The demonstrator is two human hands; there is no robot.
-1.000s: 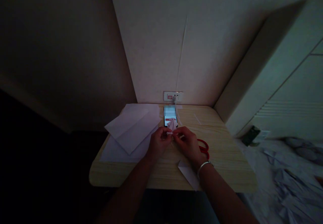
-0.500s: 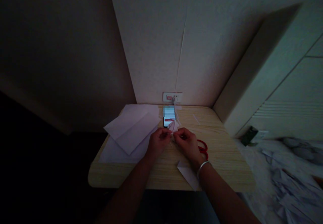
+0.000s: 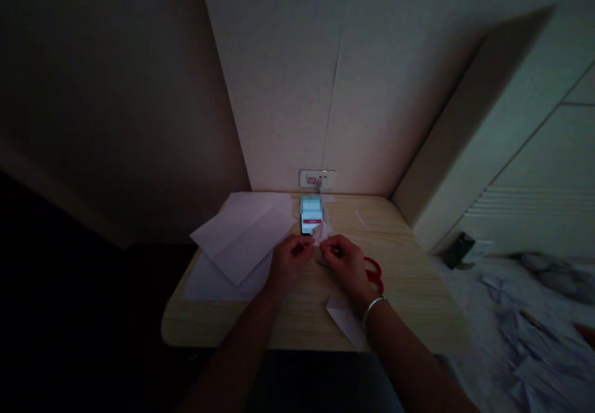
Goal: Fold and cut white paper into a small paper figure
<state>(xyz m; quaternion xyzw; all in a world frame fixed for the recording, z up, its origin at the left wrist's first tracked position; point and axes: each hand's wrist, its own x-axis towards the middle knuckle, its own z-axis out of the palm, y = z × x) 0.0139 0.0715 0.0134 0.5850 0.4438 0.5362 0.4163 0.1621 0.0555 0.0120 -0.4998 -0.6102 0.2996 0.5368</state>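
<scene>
A small folded piece of white paper (image 3: 321, 231) is held up between my two hands, its pointed top overlapping the lower part of the phone. My left hand (image 3: 292, 257) pinches its left side between thumb and fingers. On the other side, my right hand (image 3: 343, 262) pinches the paper's lower right edge. Behind the paper lies a lit phone (image 3: 311, 209). Red-handled scissors (image 3: 374, 275) lie beside my right hand, their blades mostly hidden beneath it. A loose paper piece (image 3: 346, 323) rests near the table's front edge, below my right wrist.
White sheets (image 3: 246, 239) overlap on the left of the wooden table (image 3: 413, 314). A thin paper strip (image 3: 361, 219) lies at the back right. A plug sits in the wall socket (image 3: 317, 179). Folded papers (image 3: 534, 351) are heaped on the pale surface at right.
The folded paper has shifted slightly right and down and leans a little differently. Both hands keep their pinch in nearly the same place.
</scene>
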